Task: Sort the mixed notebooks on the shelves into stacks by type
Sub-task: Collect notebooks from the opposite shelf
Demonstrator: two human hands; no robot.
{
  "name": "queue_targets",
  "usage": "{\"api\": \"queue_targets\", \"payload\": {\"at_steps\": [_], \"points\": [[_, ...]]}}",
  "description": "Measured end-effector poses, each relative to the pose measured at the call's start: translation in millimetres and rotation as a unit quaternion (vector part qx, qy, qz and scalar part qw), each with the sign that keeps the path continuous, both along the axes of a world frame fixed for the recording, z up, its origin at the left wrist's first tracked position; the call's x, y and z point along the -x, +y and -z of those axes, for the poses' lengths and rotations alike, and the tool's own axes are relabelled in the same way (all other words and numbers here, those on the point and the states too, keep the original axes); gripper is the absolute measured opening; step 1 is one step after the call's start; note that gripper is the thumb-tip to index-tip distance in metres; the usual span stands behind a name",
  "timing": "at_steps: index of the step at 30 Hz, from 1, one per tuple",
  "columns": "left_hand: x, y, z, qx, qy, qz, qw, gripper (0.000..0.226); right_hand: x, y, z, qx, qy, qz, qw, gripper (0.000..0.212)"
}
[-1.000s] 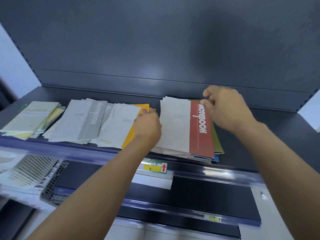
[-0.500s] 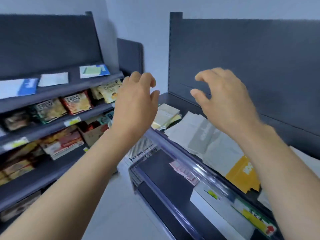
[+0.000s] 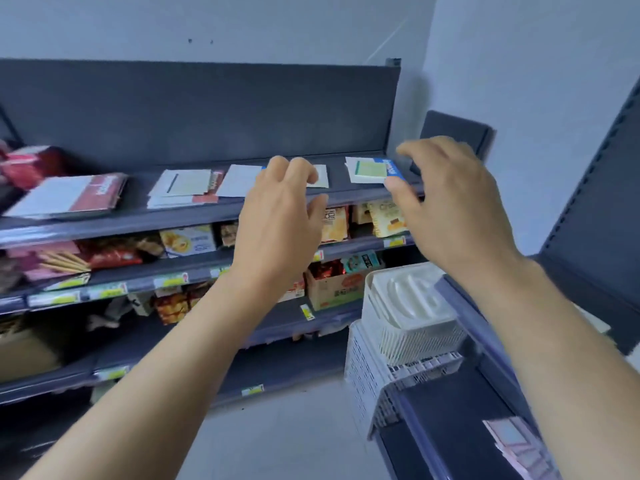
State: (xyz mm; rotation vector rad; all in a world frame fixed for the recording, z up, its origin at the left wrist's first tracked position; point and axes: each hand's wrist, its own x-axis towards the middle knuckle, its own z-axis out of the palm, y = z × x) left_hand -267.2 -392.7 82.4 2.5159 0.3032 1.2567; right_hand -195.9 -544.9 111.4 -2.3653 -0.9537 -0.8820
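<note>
Notebooks lie along the top dark shelf [image 3: 145, 216] ahead. A red-and-white notebook [image 3: 69, 195] is at the left, then a white stack with a green page [image 3: 180, 187], a white notebook [image 3: 239, 181], and a blue-edged one with a green panel [image 3: 370, 169] at the right. My left hand [image 3: 280, 216] hovers in front of the white notebook with loosely curled fingers, holding nothing. My right hand [image 3: 450, 202] hangs in the air beside the blue-edged notebook, fingers spread and curved, empty.
Snack packets and boxes [image 3: 187, 240] fill the lower shelves. White plastic baskets [image 3: 408, 317] are stacked at the end of the dark shelf unit [image 3: 460, 407] on my right. Pale floor [image 3: 277, 438] lies between the two units.
The view has swung left from the shelf of notebooks on the right to the facing shelf. Both hands let go of the stacks and now hang raised and empty.
</note>
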Motion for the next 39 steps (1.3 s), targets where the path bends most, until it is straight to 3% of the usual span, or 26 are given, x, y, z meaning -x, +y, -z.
{"api": "queue_targets", "payload": {"at_steps": [10, 19, 31, 39], "points": [[1, 138, 13, 0.020, 0.014, -0.137, 0.990, 0.019, -41, 159, 16, -0.005, -0.005, -0.121, 0.993, 0.025], [-46, 234, 24, 0.038, 0.056, -0.244, 0.968, 0.021, -113, 280, 26, 0.005, 0.031, -0.218, 0.976, 0.027], [-48, 360, 41, 0.115, 0.094, -0.406, 0.902, 0.025, -152, 439, 34, 0.058, 0.041, -0.336, 0.939, 0.029], [-20, 478, 70, 0.185, 0.135, -0.443, 0.867, 0.031, -141, 528, 43, 0.073, 0.068, -0.330, 0.939, 0.031]]}}
